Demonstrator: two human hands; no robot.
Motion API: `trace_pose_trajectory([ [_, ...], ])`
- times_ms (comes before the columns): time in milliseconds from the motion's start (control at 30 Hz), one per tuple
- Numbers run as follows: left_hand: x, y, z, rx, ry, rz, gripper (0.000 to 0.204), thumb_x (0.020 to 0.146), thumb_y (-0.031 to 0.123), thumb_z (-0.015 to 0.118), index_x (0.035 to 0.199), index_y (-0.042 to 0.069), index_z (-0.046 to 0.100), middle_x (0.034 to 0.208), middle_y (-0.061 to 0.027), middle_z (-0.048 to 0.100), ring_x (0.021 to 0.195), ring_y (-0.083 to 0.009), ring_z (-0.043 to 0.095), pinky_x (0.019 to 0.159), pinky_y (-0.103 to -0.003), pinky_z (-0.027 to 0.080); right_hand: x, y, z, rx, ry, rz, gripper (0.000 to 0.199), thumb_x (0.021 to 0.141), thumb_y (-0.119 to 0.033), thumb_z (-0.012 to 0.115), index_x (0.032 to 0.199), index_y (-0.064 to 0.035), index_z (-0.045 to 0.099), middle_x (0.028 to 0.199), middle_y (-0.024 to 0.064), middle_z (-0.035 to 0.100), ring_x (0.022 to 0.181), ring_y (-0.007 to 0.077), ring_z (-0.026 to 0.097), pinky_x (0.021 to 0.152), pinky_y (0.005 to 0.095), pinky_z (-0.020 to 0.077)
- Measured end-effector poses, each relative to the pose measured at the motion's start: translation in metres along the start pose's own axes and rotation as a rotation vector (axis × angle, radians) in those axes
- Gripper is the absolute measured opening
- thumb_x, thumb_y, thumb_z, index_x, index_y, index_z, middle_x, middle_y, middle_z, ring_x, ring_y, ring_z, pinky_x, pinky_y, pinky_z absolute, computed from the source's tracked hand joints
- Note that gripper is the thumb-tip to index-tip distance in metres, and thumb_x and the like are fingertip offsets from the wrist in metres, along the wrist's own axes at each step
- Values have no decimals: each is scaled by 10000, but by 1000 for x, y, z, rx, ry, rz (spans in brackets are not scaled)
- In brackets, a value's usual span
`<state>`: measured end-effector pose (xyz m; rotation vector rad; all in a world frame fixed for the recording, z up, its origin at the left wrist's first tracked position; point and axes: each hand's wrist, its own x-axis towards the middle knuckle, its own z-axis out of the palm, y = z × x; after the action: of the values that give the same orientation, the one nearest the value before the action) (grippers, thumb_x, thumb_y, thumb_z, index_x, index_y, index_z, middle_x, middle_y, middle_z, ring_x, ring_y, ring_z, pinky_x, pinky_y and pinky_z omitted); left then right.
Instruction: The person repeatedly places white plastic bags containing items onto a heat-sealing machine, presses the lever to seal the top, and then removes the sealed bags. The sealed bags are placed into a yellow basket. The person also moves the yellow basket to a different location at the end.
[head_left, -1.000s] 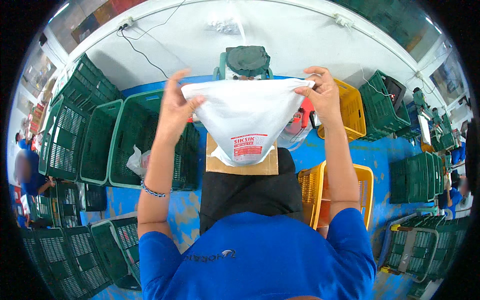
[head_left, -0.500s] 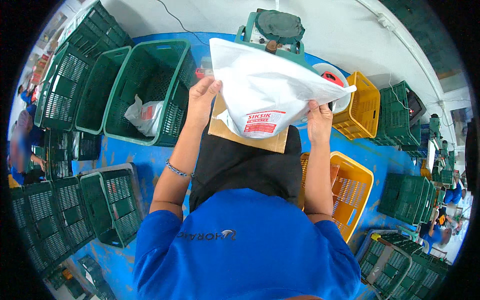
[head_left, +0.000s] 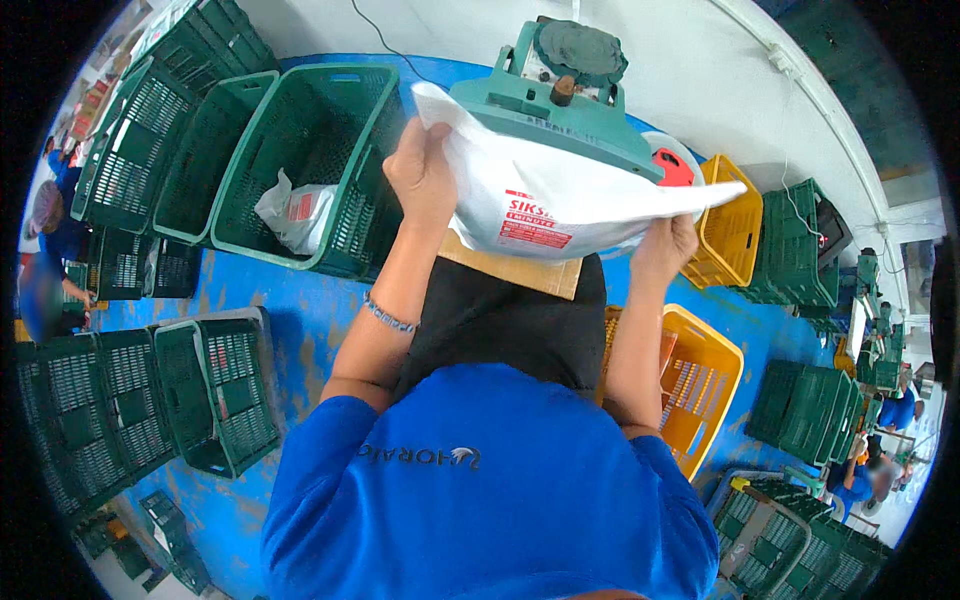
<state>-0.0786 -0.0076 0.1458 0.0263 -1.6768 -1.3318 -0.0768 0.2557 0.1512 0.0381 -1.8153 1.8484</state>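
Moved since half a second back: bag has gone from hanging tilted in front of the machine to lying flatter, with its top edge pushed in under the green machine's arm — both hands went up and forward with it.
Bag: white plastic bag [head_left: 560, 205] with a red printed patch, stretched out between the two hands, its upper edge tucked under the green sealing machine [head_left: 560, 95].
Left hand: left hand [head_left: 425, 175] is closed on the bag's left corner, fingers pinching the plastic, raised up near the machine's left end. Beaded bracelet [head_left: 388, 315] sits on that forearm.
Right hand: right hand [head_left: 668, 250] grips the bag's right side from underneath, thumb and fingers closed on it, lower than the left one.
Under the bag: a brown board [head_left: 520, 272] pokes out just below it, sitting on top of something black [head_left: 500, 325] in front of the person.
Left side: big green crate [head_left: 330, 170] just beside the left arm — another white bag [head_left: 290, 210] lies inside it. More green crates stacked further out on the blue floor [head_left: 290, 330].
Right side: yellow basket [head_left: 700, 385] down by the right elbow, a second yellow one [head_left: 735, 230] just past the bag's right tip.
Background: other people at the far edges, too small and blurred to say much.
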Motion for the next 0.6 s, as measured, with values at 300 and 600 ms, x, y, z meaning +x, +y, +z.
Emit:
trace_pose_trajectory([
  [300,-57,-81,5,299,-286,-374,189,938,157,535,857,-13,510,726,-280,559,697,-475,541,568,-431,431,-38,115,10,-192,-72,342,296,978,-200,495,970,72,611,870,117,641,807,147,566,730,298,448],
  [600,-109,-110,-2,340,-332,-598,218,951,162,519,958,-41,596,730,-174,611,667,-171,558,673,-332,463,-89,162,20,-257,-9,324,353,997,-258,486,943,72,600,810,65,620,760,127,524,715,297,441],
])
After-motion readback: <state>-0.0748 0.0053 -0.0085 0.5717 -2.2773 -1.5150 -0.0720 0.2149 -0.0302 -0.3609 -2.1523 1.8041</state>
